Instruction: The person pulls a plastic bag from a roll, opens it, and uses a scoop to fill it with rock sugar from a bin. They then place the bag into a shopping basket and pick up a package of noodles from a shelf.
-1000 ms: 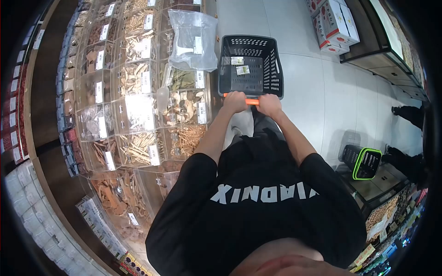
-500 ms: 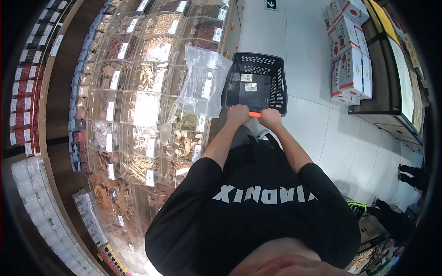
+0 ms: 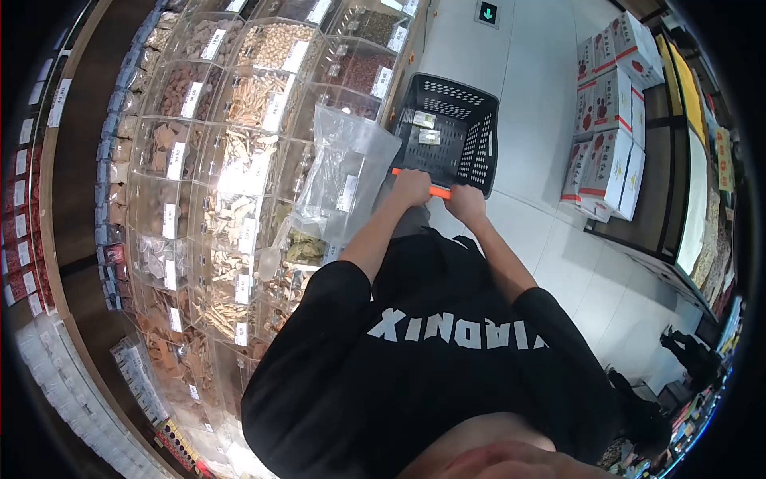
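My left hand [image 3: 412,188] and my right hand [image 3: 465,203] are both wrapped round the orange handle [image 3: 440,191] of a black shopping basket. The perforated basket [image 3: 488,152] lies beyond my hands, in front of my body. Two small packages with green and white labels, an upper one [image 3: 424,120] and a lower one [image 3: 429,136], rest inside it. To the left of the basket, a clear plastic bag [image 3: 357,144] lies over the bulk bins. A clear scoop [image 3: 271,259] sits below the bag.
Clear bins of dried goods [image 3: 259,104] fill the left side. Stacked white and red cartons [image 3: 610,172] stand at the right beside a display stand [image 3: 678,199]. A floor sign with a green arrow [image 3: 487,13] is ahead. People in dark clothes [image 3: 692,358] are at the lower right.
The view has turned slightly, and the basket now appears tilted. The bins and bag have shifted down and left in view. Both hands keep hold of the handle.
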`<control>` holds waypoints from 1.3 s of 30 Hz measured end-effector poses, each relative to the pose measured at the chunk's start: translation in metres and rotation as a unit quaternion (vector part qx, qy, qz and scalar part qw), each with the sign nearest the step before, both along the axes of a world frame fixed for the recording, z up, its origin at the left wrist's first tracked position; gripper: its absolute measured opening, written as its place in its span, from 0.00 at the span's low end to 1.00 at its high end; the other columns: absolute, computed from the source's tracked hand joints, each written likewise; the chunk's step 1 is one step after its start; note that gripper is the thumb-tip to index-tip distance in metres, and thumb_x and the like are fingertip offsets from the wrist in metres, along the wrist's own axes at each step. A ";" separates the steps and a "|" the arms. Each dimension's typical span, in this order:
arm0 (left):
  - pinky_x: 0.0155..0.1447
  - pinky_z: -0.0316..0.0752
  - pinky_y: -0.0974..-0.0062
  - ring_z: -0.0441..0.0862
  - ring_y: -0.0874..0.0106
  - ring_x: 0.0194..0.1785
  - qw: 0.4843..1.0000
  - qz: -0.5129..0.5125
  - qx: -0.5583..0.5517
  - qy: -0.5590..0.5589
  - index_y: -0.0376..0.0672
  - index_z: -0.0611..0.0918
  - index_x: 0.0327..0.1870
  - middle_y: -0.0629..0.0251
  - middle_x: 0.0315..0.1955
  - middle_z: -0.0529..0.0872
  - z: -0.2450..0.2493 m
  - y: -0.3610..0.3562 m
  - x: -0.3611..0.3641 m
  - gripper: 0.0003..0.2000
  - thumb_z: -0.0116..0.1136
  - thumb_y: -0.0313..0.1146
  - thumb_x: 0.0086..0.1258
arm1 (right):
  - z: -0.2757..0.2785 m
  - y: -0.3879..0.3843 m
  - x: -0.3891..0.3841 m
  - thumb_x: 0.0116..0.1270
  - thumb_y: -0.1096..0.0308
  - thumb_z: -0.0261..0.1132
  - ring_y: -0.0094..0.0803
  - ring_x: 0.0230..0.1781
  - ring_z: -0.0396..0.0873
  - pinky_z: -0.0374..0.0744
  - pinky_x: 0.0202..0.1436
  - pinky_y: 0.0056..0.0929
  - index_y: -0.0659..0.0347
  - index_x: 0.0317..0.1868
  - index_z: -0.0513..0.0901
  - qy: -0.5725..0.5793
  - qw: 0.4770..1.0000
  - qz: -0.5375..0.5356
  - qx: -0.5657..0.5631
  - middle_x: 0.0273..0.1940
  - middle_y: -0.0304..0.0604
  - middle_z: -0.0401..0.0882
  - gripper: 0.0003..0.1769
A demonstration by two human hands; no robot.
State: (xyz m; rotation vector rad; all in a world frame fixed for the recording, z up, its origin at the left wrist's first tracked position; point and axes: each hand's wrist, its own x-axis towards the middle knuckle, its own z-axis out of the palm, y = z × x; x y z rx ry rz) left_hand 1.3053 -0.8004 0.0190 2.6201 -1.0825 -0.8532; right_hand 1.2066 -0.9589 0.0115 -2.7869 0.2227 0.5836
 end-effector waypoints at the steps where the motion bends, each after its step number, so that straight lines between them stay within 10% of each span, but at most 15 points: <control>1: 0.46 0.82 0.59 0.89 0.56 0.39 1.000 0.002 0.005 0.003 0.42 0.89 0.32 0.53 0.32 0.90 0.001 -0.005 0.016 0.10 0.65 0.38 0.55 | -0.001 -0.006 0.016 0.63 0.54 0.63 0.49 0.33 0.87 0.84 0.40 0.47 0.58 0.34 0.88 0.006 1.000 0.002 -0.002 0.31 0.51 0.87 0.16; 19: 0.62 0.68 0.57 0.80 0.61 0.56 0.981 0.153 -0.054 -0.111 0.46 0.89 0.33 0.60 0.40 0.89 -0.034 -0.102 0.136 0.07 0.63 0.32 0.55 | 0.004 -0.089 0.168 0.64 0.54 0.62 0.53 0.37 0.87 0.84 0.45 0.48 0.58 0.39 0.88 0.016 1.000 -0.006 -0.024 0.33 0.56 0.87 0.17; 29: 0.62 0.67 0.61 0.73 0.61 0.61 0.946 0.260 0.025 -0.193 0.46 0.90 0.37 0.61 0.50 0.83 -0.017 -0.134 0.138 0.08 0.62 0.31 0.57 | -0.048 -0.133 0.218 0.60 0.52 0.69 0.63 0.45 0.83 0.80 0.49 0.50 0.74 0.40 0.85 0.194 0.956 0.057 0.211 0.38 0.68 0.84 0.26; 33: 0.62 0.70 0.61 0.67 0.56 0.68 0.929 0.327 0.070 -0.157 0.45 0.90 0.37 0.59 0.58 0.79 -0.023 -0.129 0.123 0.09 0.63 0.32 0.57 | -0.066 -0.120 0.196 0.66 0.58 0.67 0.27 0.11 0.69 0.66 0.16 0.33 0.67 0.27 0.80 0.162 0.933 0.034 0.320 0.15 0.37 0.71 0.19; 37: 0.67 0.70 0.60 0.58 0.54 0.76 0.906 0.371 0.044 -0.199 0.44 0.89 0.41 0.56 0.63 0.74 -0.025 -0.119 0.075 0.11 0.64 0.32 0.57 | -0.051 -0.084 0.168 0.64 0.60 0.64 0.41 0.21 0.82 0.75 0.23 0.40 0.75 0.38 0.83 0.216 0.915 -0.042 0.338 0.26 0.53 0.82 0.20; 39: 0.67 0.71 0.60 0.56 0.53 0.77 0.899 0.381 0.037 -0.213 0.44 0.88 0.41 0.56 0.64 0.73 -0.019 -0.108 0.047 0.11 0.64 0.31 0.58 | -0.048 -0.071 0.148 0.65 0.61 0.63 0.32 0.15 0.75 0.69 0.16 0.35 0.73 0.36 0.82 0.221 0.903 -0.047 0.367 0.20 0.44 0.77 0.17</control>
